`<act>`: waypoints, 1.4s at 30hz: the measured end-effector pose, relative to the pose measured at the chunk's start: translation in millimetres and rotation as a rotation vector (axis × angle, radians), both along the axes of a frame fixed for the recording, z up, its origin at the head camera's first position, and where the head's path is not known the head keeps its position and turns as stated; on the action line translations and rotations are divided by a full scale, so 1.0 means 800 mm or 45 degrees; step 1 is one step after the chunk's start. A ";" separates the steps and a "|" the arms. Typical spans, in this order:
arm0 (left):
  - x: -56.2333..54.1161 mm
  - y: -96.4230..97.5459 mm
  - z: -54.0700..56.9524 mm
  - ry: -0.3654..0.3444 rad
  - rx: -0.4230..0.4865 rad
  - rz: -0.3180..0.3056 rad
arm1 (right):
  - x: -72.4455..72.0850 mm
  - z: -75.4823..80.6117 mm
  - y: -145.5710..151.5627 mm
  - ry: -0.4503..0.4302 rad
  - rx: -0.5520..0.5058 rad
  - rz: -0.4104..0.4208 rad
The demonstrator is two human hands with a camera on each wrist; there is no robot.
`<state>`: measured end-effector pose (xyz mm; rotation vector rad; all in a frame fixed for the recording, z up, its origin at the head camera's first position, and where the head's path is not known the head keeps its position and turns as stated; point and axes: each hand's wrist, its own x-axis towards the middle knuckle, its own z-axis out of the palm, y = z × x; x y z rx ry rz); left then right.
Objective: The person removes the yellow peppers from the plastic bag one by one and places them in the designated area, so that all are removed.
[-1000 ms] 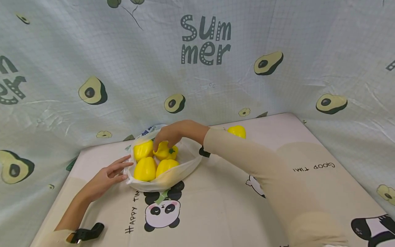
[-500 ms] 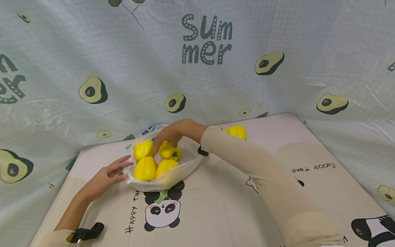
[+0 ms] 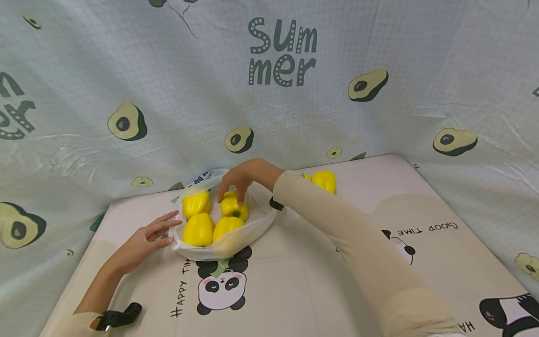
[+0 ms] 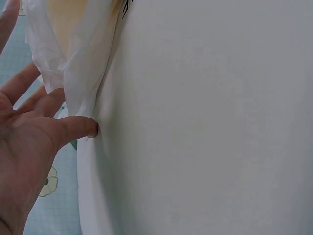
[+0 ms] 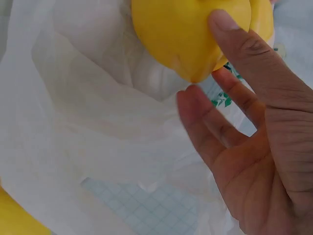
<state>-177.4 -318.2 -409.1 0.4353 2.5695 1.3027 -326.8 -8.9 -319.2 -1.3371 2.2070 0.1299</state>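
Observation:
A white plastic bag (image 3: 252,236) lies with its mouth spread wide, several yellow bell peppers inside. My right hand (image 3: 240,180) reaches in from above and holds the back right bell pepper (image 3: 229,206) by its end, its stem towards me. In the right wrist view the thumb lies on this pepper (image 5: 181,34), with fingertips at its lower end. Beside it sit a back left pepper (image 3: 196,204), a front left pepper (image 3: 199,230) and a front right pepper (image 3: 228,227). My left hand (image 3: 147,241) rests against the bag's left side, fingers extended; its thumb touches the plastic (image 4: 80,73).
Two more yellow peppers (image 3: 324,181) stand on the table to the right of the bag, one mostly behind my right sleeve (image 3: 337,220). The printed tablecloth (image 3: 286,290) reaches back to a hanging sheet (image 3: 294,121) with avocado prints.
My right hand has shifted slightly right with the back right pepper, whose stem has turned from facing right towards the front. My left hand stays at the bag's side.

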 end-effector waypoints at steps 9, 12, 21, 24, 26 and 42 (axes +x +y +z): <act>0.001 0.001 0.000 0.000 0.001 0.008 | -0.004 -0.011 0.007 -0.494 -0.133 -0.361; 0.001 0.003 0.002 -0.009 -0.003 0.015 | -0.003 -0.015 0.009 -0.568 -0.139 -0.418; 0.001 0.002 0.000 -0.006 -0.007 0.007 | 0.003 -0.018 0.020 -0.458 -0.141 -0.384; 0.001 0.002 -0.001 -0.006 -0.010 0.007 | 0.003 -0.018 0.024 -0.450 -0.243 -0.364; 0.002 0.002 -0.001 -0.009 -0.012 0.010 | 0.004 -0.019 0.026 -0.458 -0.328 -0.335; -0.001 -0.002 -0.002 -0.012 -0.031 0.000 | 0.024 -0.017 0.047 -0.194 -0.776 -0.113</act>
